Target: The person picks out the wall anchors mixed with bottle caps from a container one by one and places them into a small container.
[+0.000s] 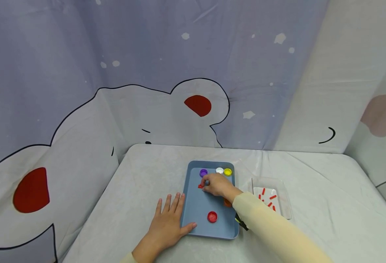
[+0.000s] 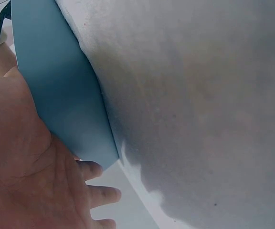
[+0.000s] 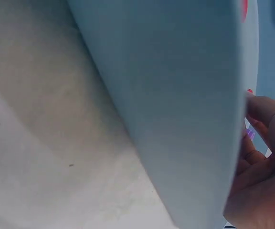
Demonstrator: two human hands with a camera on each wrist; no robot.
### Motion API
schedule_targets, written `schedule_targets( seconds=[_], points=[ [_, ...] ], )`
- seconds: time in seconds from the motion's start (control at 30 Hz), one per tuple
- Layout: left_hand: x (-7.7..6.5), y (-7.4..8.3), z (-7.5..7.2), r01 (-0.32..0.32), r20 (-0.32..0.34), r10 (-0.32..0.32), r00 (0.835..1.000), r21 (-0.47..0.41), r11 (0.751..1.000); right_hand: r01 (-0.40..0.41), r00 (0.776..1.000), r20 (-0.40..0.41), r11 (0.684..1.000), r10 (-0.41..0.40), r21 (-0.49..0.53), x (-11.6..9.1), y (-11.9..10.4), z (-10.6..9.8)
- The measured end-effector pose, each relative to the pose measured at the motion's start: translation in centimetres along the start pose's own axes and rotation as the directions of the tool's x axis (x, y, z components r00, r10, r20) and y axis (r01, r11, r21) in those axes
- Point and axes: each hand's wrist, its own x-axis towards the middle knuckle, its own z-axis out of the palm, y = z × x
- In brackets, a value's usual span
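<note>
A blue-grey tray (image 1: 196, 219) lies on the white-covered table. My right hand (image 1: 217, 185) reaches over it from the right, and its thumb and index finger pinch a small red piece (image 1: 200, 186) low over the tray, the piece partly hidden by the fingertips. In the right wrist view the right hand (image 3: 271, 143) shows beyond the tray's wall. My left hand (image 1: 168, 223) is spread at the tray's left side, its thumb on the near left rim. In the left wrist view the left palm (image 2: 27, 162) lies against the tray. A red round cap (image 1: 212, 217) sits near the tray's front.
Purple (image 1: 203, 173), white (image 1: 219, 170) and yellow caps (image 1: 227, 172) stand along the tray's far end. An orange cap (image 1: 227, 203) is partly under the right wrist. Right of the tray, a clear box (image 1: 286, 204) holds several red sticks (image 1: 273, 197). A patterned curtain (image 1: 147, 44) hangs behind.
</note>
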Motion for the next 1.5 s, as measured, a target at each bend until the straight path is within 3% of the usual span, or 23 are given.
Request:
schedule_targets(
  seconds=[0.43,0.73,0.97,1.5],
  points=[
    [0.0,-0.1,0.1,-0.001,0.001,0.001,1.000,0.001,1.000,0.013,1.000,-0.010,1.000,-0.013,0.021,-0.1,0.2,-0.1],
    [0.0,-0.1,0.1,-0.003,-0.002,0.003,1.000,-0.011,1.000,-0.028,0.999,-0.020,0.995,0.030,0.095,-0.4,0.7,-0.1],
    [0.1,-0.3,0.2,-0.009,-0.031,0.009,0.999,-0.003,1.000,-0.040,0.999,0.007,0.994,0.039,0.097,-0.6,0.7,0.2],
    [0.0,-0.2,0.2,-0.011,-0.033,0.010,0.999,-0.013,1.000,-0.084,0.992,-0.089,0.993,0.092,0.087,-1.2,0.0,1.1]
  ],
)
